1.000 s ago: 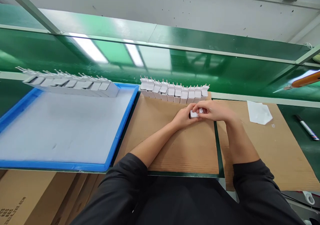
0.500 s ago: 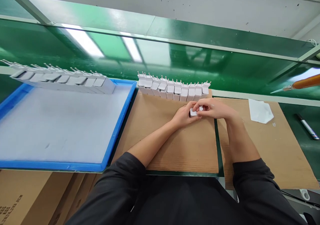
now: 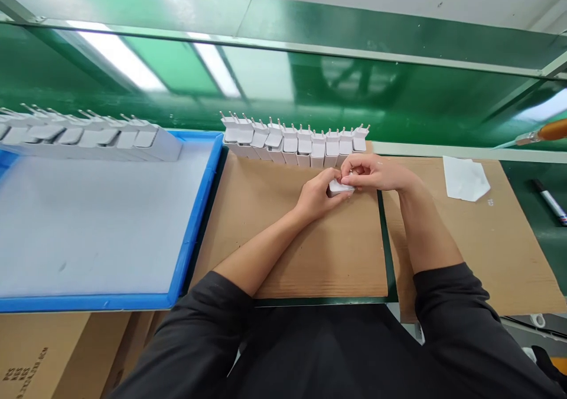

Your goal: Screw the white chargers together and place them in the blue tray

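Both my hands meet over the brown cardboard sheet [image 3: 310,251] on the bench. My left hand [image 3: 316,193] is curled round a small white charger plug [image 3: 340,188], holding it from the left. My right hand [image 3: 376,172] pinches the same plug from the right, fingers closed on its top. Just beyond my hands stands a row of white charger plugs [image 3: 292,142], pins up, along the far edge of the cardboard.
A blue tray [image 3: 195,221] with a pale liner lies on the left, another row of white plugs [image 3: 88,136] along its far side. A second cardboard sheet [image 3: 487,239] on the right carries a white wipe [image 3: 465,178]. A marker pen [image 3: 549,201] lies far right.
My hands have stayed together on the plug and sit slightly closer to the row of plugs. The view has tilted down a little.
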The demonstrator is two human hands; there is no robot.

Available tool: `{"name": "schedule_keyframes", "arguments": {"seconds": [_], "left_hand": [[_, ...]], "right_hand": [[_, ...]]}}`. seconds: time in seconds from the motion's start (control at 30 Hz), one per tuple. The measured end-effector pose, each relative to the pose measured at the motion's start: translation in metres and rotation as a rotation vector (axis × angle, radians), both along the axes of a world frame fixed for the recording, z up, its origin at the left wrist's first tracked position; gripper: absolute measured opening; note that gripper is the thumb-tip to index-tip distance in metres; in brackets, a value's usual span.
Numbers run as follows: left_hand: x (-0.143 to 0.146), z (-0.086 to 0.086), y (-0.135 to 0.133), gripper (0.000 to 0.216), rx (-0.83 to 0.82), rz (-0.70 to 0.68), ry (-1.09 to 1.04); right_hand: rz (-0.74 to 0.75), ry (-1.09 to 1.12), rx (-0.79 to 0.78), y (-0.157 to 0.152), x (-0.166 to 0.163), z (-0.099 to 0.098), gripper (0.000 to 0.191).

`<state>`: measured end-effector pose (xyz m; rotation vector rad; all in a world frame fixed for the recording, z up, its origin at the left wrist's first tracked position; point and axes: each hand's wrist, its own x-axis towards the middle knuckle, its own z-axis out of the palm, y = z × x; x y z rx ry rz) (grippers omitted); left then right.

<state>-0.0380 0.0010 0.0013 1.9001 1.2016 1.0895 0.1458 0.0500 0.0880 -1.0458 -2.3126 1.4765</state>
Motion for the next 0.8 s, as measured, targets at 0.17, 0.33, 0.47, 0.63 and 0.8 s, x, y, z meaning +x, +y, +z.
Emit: {"name": "schedule_keyframes", "arguments": {"seconds": [0.17,0.33,0.47,0.63,0.8], "left_hand": [[-0.001,0.001,0.000,0.030,-0.088,-0.069,-0.072],[-0.002,0.001,0.000,0.033,-0.154,-0.080,-0.135],[-0.003,0.004,0.000,0.032,-0.180,-0.114,-0.164],[-0.002,0.008,-0.001,0.033,-0.201,-0.108,-0.131],[-0.002,0.010,-0.002,0.033,-0.221,-0.100,-0.118]], "right_hand": [[0.026,-0.078,0.071,-0.003,-0.002,0.005,0.029],[0.012,-0.010,-0.051,-0.001,0.002,0.007,0.032],[-0.101,0.034,-0.098,0.003,0.014,0.007,0.029],[-0.033,-0.116,-0.243,0.006,0.021,0.000,0.031],[-0.020,-0.065,-0.396,0.009,0.021,-0.009,0.038]]}}
